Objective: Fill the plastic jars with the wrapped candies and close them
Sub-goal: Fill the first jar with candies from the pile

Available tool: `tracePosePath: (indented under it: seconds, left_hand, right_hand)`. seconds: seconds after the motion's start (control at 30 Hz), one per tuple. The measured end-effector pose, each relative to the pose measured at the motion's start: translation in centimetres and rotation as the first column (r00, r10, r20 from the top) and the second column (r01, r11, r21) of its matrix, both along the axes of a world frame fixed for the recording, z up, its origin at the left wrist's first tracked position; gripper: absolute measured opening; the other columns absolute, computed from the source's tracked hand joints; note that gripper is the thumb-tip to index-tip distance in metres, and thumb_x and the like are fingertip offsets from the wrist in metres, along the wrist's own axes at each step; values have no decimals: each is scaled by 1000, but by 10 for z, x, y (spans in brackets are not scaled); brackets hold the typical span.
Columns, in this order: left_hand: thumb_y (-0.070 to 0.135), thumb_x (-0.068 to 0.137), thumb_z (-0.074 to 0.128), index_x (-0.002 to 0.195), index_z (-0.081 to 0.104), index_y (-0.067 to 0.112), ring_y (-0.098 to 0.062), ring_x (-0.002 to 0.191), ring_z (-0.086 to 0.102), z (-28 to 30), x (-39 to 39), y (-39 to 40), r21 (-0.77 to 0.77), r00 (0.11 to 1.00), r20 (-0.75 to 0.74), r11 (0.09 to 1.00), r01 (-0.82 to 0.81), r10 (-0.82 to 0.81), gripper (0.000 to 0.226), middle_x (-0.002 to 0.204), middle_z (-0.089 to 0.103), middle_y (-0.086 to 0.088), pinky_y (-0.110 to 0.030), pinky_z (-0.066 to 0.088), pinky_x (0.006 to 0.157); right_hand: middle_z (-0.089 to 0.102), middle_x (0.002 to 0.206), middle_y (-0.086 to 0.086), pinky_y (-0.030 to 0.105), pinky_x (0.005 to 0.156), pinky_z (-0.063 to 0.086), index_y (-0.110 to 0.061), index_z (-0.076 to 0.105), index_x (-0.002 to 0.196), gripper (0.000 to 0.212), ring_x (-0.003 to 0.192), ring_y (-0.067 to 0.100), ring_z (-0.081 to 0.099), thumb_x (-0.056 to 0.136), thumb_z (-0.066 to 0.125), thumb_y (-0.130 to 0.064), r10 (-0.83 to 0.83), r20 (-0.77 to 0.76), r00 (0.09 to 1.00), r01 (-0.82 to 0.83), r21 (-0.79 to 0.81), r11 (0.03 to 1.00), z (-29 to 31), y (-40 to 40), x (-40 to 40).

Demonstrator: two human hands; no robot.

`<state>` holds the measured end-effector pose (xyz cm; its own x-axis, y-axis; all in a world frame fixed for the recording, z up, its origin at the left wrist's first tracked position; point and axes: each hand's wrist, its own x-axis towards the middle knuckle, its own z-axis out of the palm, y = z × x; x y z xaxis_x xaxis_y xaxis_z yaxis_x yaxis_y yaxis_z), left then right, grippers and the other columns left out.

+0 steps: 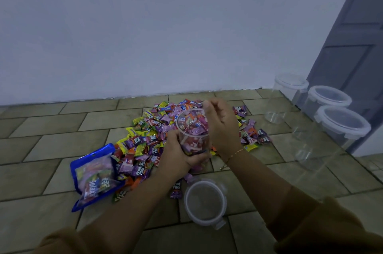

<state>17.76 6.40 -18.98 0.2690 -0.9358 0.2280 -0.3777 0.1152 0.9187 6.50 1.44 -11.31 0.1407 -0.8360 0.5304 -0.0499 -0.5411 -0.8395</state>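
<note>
While the left hand wraps its curled fingers and thumb around the lower body of a clear plastic jar, the jar is held tilted above the near-right part of a heap of wrapped candies on the tiled floor. Its mouth is uncovered and faces up and toward the camera, and pink, red and purple wrapped pieces fill it almost to the rim. The right hand is at the jar's right rim with its fingers bent loosely over the opening; whether they pinch a candy cannot be told. A thin gold bracelet circles the right wrist, and both forearms emerge from mustard-brown sleeves. One round, translucent clip-lock lid lies flat on the floor near the person, just beside the heap's near edge. One blue-edged candy bag, partly full and printed "relax", lies at the heap's left near side. Three more clear jars with lids on top stand in a row at the far right, beside a grey door; they appear empty. A plain pale wall rises behind the heap.
</note>
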Motion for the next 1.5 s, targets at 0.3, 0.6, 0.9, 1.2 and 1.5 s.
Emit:
tracePosePath:
  seconds: [0.3,0.6,0.9,1.2,1.5]
  left_hand:
    - [38,48,85,112,28,25,20,97,47,6,-1,3,43,999,-34,999,14,-12,87,111,42,22,-4,44,77]
    - [17,57,88,103,30,36,19,97,49,4,-2,1,39,999,-40,999,26,-24,77,113,43,20,-1,43,76]
    - [27,51,87,107,30,33,9,104,51,6,-4,2,28,996,-81,999,32,-30,80,117,44,17,-4,45,78]
    - [33,49,83,104,31,36,6,104,52,6,-3,2,26,994,-98,998,51,-48,76,116,45,17,-7,47,79]
    - [40,48,84,105,30,38,4,108,52,5,-1,2,48,994,-90,997,68,-64,79,118,44,17,-10,48,81]
  right_hand:
    - [50,124,13,39,102,31,-11,51,120,52,122,30,40,85,57,-50,-307,-755,580,390,-74,918,-72,-61,-74]
    - [26,148,16,49,112,18,-21,30,140,87,138,35,20,75,45,-77,-143,-928,345,508,56,860,-100,-75,-93]
    - [57,116,30,48,90,45,6,65,97,28,109,46,54,69,66,10,-296,-710,639,333,-92,938,-108,-67,-91]
    - [60,110,15,26,76,39,-5,58,118,29,96,25,55,90,52,-5,-273,-405,873,397,263,879,-80,-60,-87]
    - [66,84,5,43,78,54,-12,64,100,14,77,14,57,90,56,-6,-216,62,974,155,512,845,-21,-49,-62]
